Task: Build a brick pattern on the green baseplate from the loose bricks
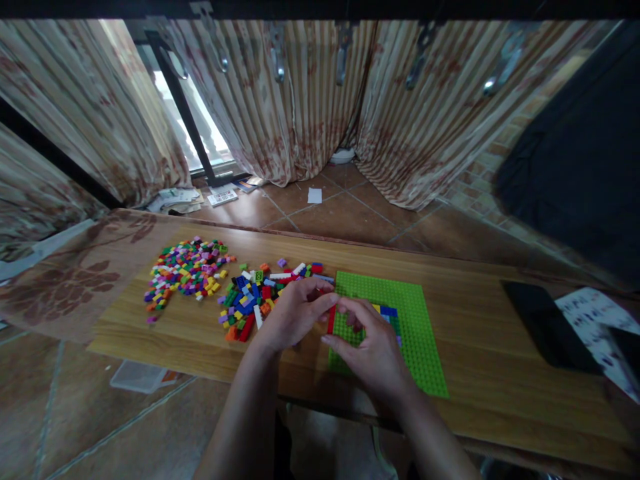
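A long red brick (331, 320) is held over the left edge of the green baseplate (423, 333). My right hand (375, 340) grips it, thumb at the near end and index finger toward the far end. The fingers of my left hand (299, 310) are closed in a pinch at the brick's far end. On the baseplate, partly hidden by my right hand, are blue, yellow and green bricks (389, 311) joined in rows. Beside my left hand lies a loose pile of larger mixed bricks (245, 297).
A second pile of small colourful bricks (187, 267) spreads over the left of the wooden table (475, 320). At the right lie a dark flat tablet-like object (547, 327) and a printed sheet (597, 327). A clear plastic box (137, 377) is on the floor below.
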Tool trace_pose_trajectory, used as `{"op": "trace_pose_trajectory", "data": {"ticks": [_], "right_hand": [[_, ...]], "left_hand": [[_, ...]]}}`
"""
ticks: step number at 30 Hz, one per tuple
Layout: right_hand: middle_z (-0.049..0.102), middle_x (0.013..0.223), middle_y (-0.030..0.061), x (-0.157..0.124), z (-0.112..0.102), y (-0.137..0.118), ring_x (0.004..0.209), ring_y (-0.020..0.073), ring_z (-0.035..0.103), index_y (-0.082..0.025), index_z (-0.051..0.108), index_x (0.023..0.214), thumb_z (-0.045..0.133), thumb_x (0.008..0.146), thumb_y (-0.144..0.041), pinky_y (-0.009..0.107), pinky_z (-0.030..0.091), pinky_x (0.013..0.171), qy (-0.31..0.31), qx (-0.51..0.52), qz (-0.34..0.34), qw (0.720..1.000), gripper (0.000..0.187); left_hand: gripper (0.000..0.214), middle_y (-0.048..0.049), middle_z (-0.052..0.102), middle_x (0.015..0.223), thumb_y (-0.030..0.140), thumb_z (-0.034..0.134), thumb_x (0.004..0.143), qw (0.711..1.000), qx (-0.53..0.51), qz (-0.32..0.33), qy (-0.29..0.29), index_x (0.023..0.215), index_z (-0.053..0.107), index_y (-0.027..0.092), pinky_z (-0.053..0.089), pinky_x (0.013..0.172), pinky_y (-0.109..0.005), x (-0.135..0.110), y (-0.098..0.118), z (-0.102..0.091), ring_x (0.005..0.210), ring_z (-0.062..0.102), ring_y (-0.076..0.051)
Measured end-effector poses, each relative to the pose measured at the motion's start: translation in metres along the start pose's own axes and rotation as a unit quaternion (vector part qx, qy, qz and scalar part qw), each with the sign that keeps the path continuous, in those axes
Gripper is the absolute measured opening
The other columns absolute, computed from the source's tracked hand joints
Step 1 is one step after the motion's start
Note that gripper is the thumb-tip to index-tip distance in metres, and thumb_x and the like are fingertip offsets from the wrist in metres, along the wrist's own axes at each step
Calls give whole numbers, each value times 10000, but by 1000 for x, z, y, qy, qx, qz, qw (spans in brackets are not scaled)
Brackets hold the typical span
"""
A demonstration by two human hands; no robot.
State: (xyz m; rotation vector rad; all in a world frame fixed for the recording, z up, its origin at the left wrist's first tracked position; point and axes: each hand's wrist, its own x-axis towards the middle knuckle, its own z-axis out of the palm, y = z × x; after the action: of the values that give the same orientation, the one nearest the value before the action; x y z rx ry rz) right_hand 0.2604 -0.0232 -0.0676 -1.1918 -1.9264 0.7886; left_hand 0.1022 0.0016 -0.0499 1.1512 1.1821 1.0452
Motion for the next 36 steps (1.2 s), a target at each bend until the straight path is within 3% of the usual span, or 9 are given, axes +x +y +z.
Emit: {"op": "trace_pose_trajectory", "data": {"ticks": [5,7,11,17,26,36], "right_hand": [[609,1128,50,0,-27,15,1024,230,575,-276,589,1184,721,768,-349,415,486,889,28,-38,8,999,442],[595,1158,54,1,-41,26,1073,243,562,-285,612,1157,723,759,-408,435,466,930,54,-58,27,997,431],[578,1183,63,2,-59,49,1125,263,542,-272,657,1090,761,703,-455,467,420,994,45,-82,60,994,440],[568,1211,64,2,-58,65,1160,275,515,-269,684,1069,809,640,-385,469,400,1012,-14,-99,82,992,462],[586,1207,68,4,-56,64,1161,281,494,-260,684,1098,814,638,-380,471,395,1007,-37,-129,85,987,492],[616,1148,56,6,-55,65,1098,270,532,-259,675,1082,812,642,-351,465,407,974,-47,-126,82,988,469]], "left_hand": [[217,2,593,671,370,600,820,999,32,12,-27,810,639,156,442,562,-215,3,-4,11,588,540,-111],[231,1,595,691,367,542,856,997,70,20,-28,829,626,153,455,585,-217,5,-8,15,624,552,-119],[217,-3,613,709,310,487,878,984,170,38,-24,870,639,155,441,587,-217,8,-17,27,638,558,-125],[233,-36,673,772,216,487,857,969,242,29,-27,969,680,146,449,622,-232,10,-18,46,693,604,-148],[261,-23,669,709,185,494,854,965,261,2,-40,1031,678,133,439,616,-236,15,-18,56,653,604,-146],[206,-6,620,634,269,576,829,952,304,-15,-18,928,681,123,332,519,-224,16,-15,61,554,517,-121]]}}
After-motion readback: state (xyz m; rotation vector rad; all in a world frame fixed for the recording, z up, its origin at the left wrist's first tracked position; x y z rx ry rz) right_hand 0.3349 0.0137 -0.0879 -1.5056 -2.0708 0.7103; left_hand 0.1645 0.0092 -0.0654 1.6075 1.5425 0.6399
